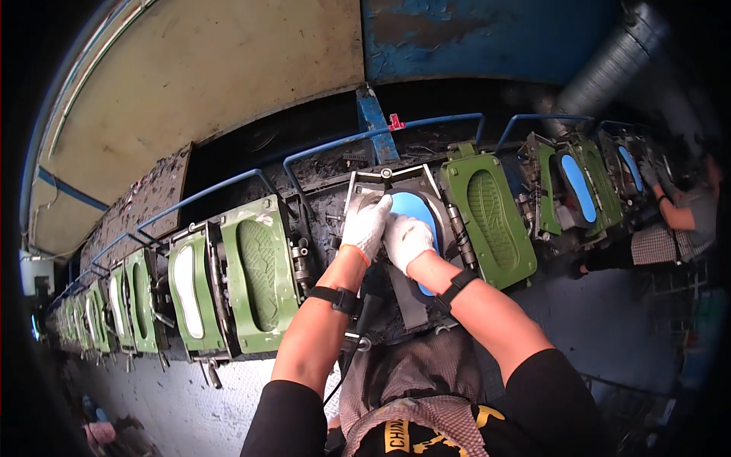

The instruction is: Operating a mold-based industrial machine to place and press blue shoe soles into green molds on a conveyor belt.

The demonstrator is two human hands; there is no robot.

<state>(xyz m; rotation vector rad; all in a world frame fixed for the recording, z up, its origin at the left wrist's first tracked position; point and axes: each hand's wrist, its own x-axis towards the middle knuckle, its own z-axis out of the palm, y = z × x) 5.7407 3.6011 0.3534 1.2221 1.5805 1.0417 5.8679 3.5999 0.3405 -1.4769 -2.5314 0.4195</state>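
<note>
Both my hands wear white gloves and work close together over the metal mould (436, 199) in front of me. A blue sole-shaped piece (411, 207) lies on it, its toe end and right side showing past my hands. My left hand (364, 228) is closed at the left edge of the blue piece; the ends of its fingers are hidden. My right hand (408, 242) curls over the middle of the blue piece, knuckles up, its fingertips tucked toward my left hand. What either hand grips between the fingers does not show. The green mould lid (491, 221) with a sole-tread hollow lies opened to the right.
Green sole moulds (261, 266) line the bench leftward, some holding white pieces (186, 291). Blue rails (335, 142) run behind. At right are more moulds with a blue sole piece (579, 189) and a co-worker's arm (676, 213). A metal duct (613, 59) slants above.
</note>
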